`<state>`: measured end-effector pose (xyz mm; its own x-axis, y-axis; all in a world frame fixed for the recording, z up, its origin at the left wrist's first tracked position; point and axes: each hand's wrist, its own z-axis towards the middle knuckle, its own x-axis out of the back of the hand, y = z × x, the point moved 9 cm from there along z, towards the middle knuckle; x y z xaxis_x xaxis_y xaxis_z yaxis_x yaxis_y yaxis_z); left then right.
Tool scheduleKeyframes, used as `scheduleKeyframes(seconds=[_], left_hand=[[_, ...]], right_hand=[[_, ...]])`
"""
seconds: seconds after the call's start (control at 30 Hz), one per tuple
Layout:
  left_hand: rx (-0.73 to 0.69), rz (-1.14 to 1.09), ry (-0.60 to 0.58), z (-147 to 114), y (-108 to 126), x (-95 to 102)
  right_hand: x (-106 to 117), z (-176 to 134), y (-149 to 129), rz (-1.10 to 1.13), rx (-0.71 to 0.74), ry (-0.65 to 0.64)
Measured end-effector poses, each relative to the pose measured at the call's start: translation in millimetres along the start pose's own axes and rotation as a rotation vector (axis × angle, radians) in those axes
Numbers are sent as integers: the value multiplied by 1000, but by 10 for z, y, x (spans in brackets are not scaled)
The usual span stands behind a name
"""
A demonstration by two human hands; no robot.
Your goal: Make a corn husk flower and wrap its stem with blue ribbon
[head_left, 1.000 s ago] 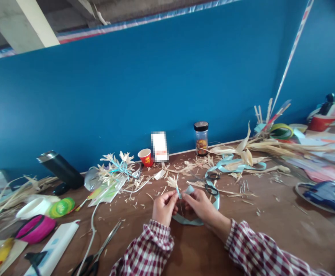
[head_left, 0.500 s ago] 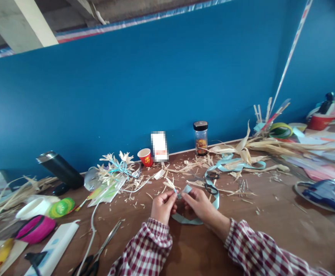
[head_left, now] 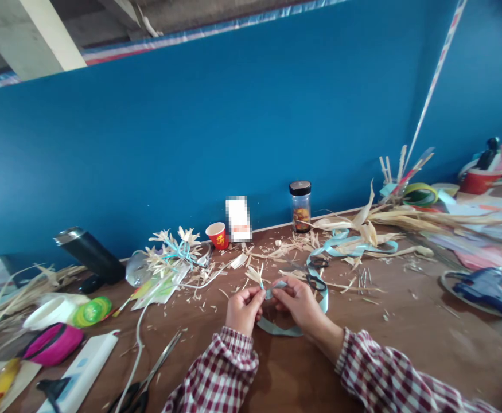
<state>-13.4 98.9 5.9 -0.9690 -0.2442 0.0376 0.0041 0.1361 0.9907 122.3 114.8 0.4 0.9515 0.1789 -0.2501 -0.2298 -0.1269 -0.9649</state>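
Observation:
My left hand (head_left: 244, 310) pinches a small pale husk flower (head_left: 256, 276), its petals pointing up and away past my fingertips. My right hand (head_left: 296, 301) is closed on a light blue ribbon (head_left: 279, 329) close to the flower's base. A short stretch of ribbon spans the gap between the two hands, and a loop hangs below them. The ribbon also runs past the right hand and back over the table, by black-handled scissors (head_left: 316, 282). Finished-looking husk flowers with blue wrapping (head_left: 177, 250) lie in a bunch to the left.
Open scissors (head_left: 159, 361) and a white cable (head_left: 137, 338) lie at left front. A red paper cup (head_left: 218, 236) and a glass jar (head_left: 301, 207) stand by the blue partition (head_left: 216, 132). A blue glue gun (head_left: 485, 287) rests at right. Husk scraps litter the table (head_left: 388, 350).
My right fingers have shifted slightly on the ribbon, and its raised end now lies lower. The flower shows a little more upright above my left fingertips.

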Motion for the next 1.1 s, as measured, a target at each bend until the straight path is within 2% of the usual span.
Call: scheduleKeyframes(seconds=[0.33, 0.6, 0.77, 1.0, 1.1], left_hand=[[-8, 45, 35, 2, 8, 28], [51, -21, 53, -8, -52, 27], [71, -49, 64, -6, -82, 41], [158, -177, -69, 14, -175, -80], [163, -202, -73, 21, -189, -83]], right_hand=[[-8, -40, 72, 33, -65, 50], [-46, -33, 38, -1, -3, -11], [-54, -46, 60, -36, -55, -25], [-51, -59, 28, -71, -7, -13], [-48, -58, 37, -91, -15, -9]])
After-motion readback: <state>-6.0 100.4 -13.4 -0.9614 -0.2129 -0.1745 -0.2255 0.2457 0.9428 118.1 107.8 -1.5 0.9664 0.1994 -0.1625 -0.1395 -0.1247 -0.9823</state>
